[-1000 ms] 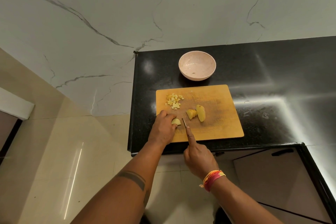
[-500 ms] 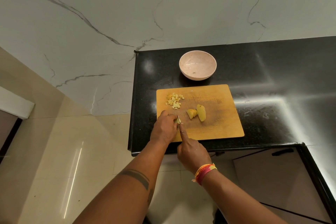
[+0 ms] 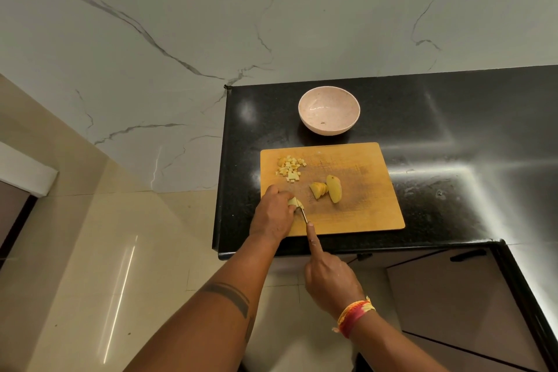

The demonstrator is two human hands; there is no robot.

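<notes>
The pale yellow piece point(image 3: 295, 202) sits at the near left corner of the cutting board point(image 3: 362, 211), held under the curled fingers of the left hand point(image 3: 273, 216); the knife point(image 3: 303, 215) touches its right side, gripped by the right hand point(image 3: 330, 281), forefinger straight along the blade's back. Farther up the board lie diced bits point(image 3: 290, 168) and sliced wedges point(image 3: 326, 190); a pink bowl point(image 3: 329, 113) stands just beyond on the black counter point(image 3: 453, 130).

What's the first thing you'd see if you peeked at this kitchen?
The wooden cutting board on the black counter, where the left hand holds a pale potato piece while the right hand cuts it with a small knife. A pile of tiny cubes sits at the board's far left corner, and a pink bowl stands just behind the board.
</notes>
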